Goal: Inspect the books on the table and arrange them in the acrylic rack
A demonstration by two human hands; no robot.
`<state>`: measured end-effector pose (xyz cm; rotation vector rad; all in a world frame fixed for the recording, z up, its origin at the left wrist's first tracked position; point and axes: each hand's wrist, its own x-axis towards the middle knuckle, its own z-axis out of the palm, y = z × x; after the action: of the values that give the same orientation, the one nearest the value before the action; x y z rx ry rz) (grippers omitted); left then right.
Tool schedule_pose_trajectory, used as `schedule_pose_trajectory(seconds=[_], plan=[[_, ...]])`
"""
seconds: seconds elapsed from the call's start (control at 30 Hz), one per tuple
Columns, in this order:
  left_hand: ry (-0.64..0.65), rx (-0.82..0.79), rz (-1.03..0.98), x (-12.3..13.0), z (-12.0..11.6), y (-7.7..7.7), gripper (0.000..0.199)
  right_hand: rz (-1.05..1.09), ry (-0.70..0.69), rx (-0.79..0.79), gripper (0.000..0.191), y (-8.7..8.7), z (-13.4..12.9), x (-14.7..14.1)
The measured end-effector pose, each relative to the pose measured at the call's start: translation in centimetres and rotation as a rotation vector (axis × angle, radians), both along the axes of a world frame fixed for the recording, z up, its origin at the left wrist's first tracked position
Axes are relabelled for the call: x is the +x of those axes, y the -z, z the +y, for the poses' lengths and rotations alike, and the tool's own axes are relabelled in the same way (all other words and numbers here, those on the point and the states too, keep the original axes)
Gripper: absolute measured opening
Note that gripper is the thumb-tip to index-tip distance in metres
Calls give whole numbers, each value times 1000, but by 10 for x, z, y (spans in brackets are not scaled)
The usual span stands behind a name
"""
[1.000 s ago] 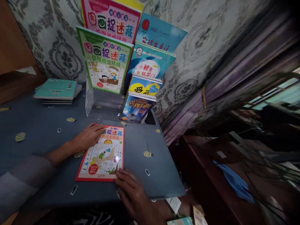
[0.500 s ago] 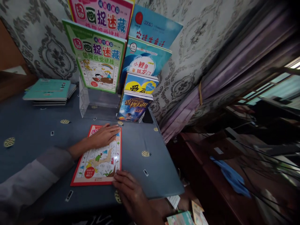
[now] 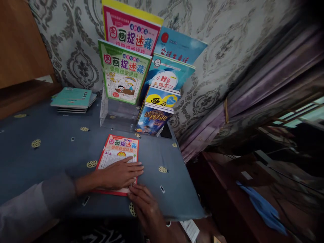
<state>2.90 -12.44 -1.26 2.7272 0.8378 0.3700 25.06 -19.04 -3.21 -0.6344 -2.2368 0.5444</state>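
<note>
A red-bordered picture book (image 3: 123, 146) lies face up near the front edge of the table. My left hand (image 3: 118, 173) rests flat across its lower half, fingers stretched out and a little apart, hiding part of the cover. At the book's lower right corner is my right hand (image 3: 145, 202), its fingertips touching the edge close to my left fingers. Behind the book, a clear acrylic rack (image 3: 117, 116) bears a green book (image 3: 124, 74), a pink book (image 3: 131, 30) and, to the right, several blue and yellow books (image 3: 154, 119).
A stack of teal books (image 3: 72, 98) sits at the back left of the blue-grey tablecloth (image 3: 60, 152). A black phone (image 3: 166, 131) lies right of the rack. Beyond the table's right edge are a purple curtain (image 3: 215, 118) and a blue cloth (image 3: 263, 209).
My left hand has slid down from the book's upper part to its lower half, uncovering the title. My right hand stays at the lower right corner. The camera view has shifted left.
</note>
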Motion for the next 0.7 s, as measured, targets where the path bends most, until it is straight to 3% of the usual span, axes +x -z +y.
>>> schedule_pose_trajectory(seconds=[0.3, 0.57, 0.7], plan=[[-40, 75, -51, -3, -3, -3, 41, 35, -11, -47, 40, -5, 0, -4], [-237, 139, -96, -18, 12, 14, 43, 51, 1, -96, 42, -4, -2, -4], [-466, 115, -52, -39, 29, 19, 45, 48, 19, -198, 31, -14, 0, -5]])
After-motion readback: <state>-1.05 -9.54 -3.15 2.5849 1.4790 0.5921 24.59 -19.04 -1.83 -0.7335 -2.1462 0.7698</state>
